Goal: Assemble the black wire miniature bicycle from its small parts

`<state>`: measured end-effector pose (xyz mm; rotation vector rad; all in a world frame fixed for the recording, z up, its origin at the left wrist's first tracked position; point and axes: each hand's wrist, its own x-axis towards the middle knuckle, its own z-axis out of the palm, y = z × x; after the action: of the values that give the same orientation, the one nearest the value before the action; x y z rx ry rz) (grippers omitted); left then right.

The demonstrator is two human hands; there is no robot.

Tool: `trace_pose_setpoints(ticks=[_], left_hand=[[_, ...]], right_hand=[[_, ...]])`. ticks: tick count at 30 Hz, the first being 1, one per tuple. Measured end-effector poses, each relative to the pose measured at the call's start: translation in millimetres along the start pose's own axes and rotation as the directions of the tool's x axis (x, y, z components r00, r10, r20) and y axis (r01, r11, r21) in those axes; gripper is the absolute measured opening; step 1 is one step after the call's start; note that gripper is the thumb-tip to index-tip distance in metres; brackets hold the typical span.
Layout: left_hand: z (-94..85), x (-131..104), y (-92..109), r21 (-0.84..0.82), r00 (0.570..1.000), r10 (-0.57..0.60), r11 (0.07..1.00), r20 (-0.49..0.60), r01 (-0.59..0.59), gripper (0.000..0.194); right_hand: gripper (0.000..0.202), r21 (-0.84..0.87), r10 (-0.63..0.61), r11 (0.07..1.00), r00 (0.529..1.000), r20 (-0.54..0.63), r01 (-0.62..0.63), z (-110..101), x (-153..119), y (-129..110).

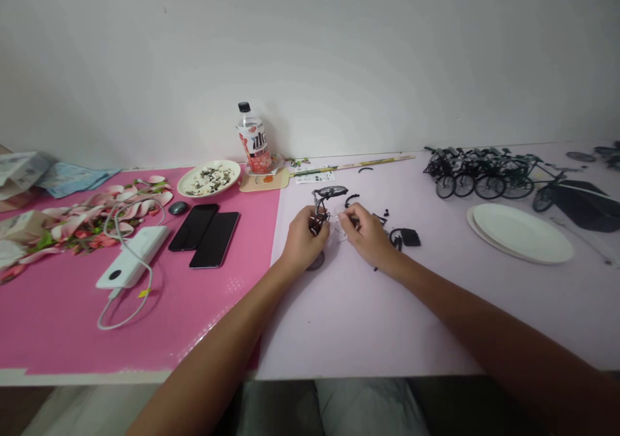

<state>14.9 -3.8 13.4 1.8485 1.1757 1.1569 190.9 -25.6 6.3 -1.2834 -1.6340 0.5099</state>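
The left hand (306,232) was closed around a miniature bicycle (332,192), 1 wheel rising beyond its fingers and another wheel (316,263) showing beneath its palm. The right hand (365,232), just beside it, pinched a thin metallic piece (334,216) against the bicycle; whether that was a tool or a part, I could not tell. The likeliest trouble was a slip: so slim a piece could have rolled out of the fingertips, or, pressed too hard, bent the bicycle's slender frame. A careless sweep of the right hand could also have scattered the black basket (411,237) and the curved mudguard (394,237) lying just to its right.

The tabletop (363,332) ran from both hands back to its front edge, giving most room toward the body. Beyond the hands, the wall (378,68) limited reach. Farther right of the right hand, 2 white plates (523,232) and a row of miniature bicycles (484,170) narrowed the way; left of the left hand lay 2 phones (214,240).
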Motion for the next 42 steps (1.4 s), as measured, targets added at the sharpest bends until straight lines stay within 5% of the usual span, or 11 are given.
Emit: trace_pose_setpoints(ticks=[27,36,42], left_hand=[[0.0,0.1,-0.4,-0.015,1.0,-0.013,1.0,-0.014,0.012,0.01],[1.3,1.8,-1.6,-0.128,0.994,-0.108,0.986,-0.016,0.105,0.014],[1.9,5.1,2.8,-0.299,0.975,-0.222,0.931,-0.013,0.208,0.02]], right_hand=[[0.032,-0.044,-0.058,0.997,0.996,-0.06,0.056,-9.5,3.9,1.9],[0.037,-0.095,-0.083,0.993,0.976,-0.201,0.065,-35.8,24.0,14.1],[0.044,-0.108,-0.115,0.99,0.974,-0.195,0.095,-42.2,33.0,34.3]])
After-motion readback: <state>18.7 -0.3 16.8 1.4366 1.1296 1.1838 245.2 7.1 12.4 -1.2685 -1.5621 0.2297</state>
